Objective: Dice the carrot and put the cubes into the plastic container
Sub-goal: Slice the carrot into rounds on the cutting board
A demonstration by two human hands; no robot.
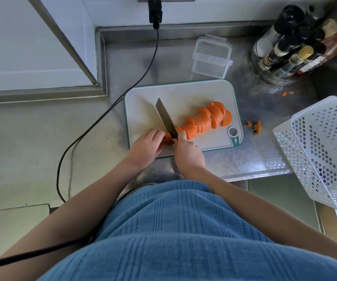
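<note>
Carrot (198,123) lies on the white cutting board (184,92) in front of the person, mostly cut into thick half-round slices that lean against one another in a curved row running from the hands toward the board's far right corner. Its uncut end is largely hidden under the left hand (146,148), whose fingers curl down over it and press it to the board. The right hand (188,153) is clenched round the knife (165,116) handle, which is covered entirely by the fist; only the blade shows, set across the carrot between the two hands with its tip pointing away and to the left. Whether the edge has gone fully through cannot be told. The board sits on the steel desk (244,161), its near edge partly covered by the wrists. Just right of the board a few small carrot scraps (255,125) lie on the desk, and a few more lie farther back. At the right edge a white perforated basket (321,151) is tilted and cut off by the frame. Beyond the board stands the clear plastic container (212,55), open, with nothing visible in it. Farther right, a clear tub holds bottles (293,51) whose labels are too blurred to read. A black cable (106,112) runs along the left.
</note>
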